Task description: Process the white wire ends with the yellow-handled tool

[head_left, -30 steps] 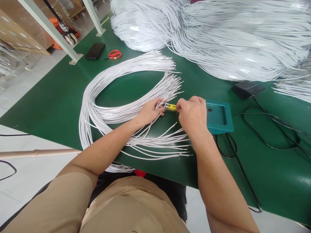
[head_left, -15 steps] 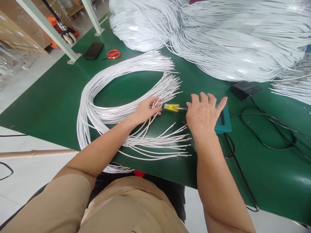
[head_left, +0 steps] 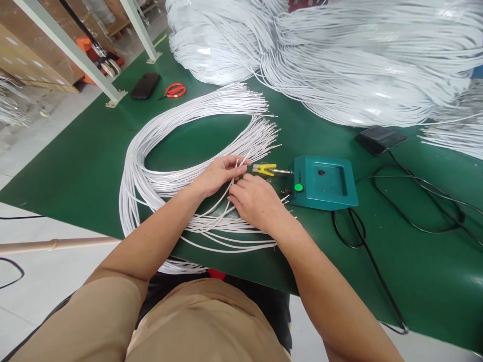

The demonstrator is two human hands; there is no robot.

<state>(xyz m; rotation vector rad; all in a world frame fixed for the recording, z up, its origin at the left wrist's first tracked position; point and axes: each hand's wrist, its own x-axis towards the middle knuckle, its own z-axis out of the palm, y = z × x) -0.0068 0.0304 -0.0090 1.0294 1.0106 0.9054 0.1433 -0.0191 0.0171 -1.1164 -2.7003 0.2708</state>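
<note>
My left hand is closed in a pinch on thin white wires, whose ends poke up past the fingertips. Close against it, my right hand has its fingers drawn together at the same wires, over loose wire ends. A large looped bundle of white wires lies around and beneath my left forearm. Just beyond the fingertips is a yellow clip on a metal rod. That rod joins a teal box-shaped device with a green knob.
Big heaps of white wire cover the back of the green table. Red-handled scissors and a dark phone-like object lie at the far left, near a metal post. A black pedal-like piece and black cables are on the right.
My right hand has moved left from the teal device to the wires beside my left hand, its spread fingers now closed. The yellow clip, blurred before, is now sharp.
</note>
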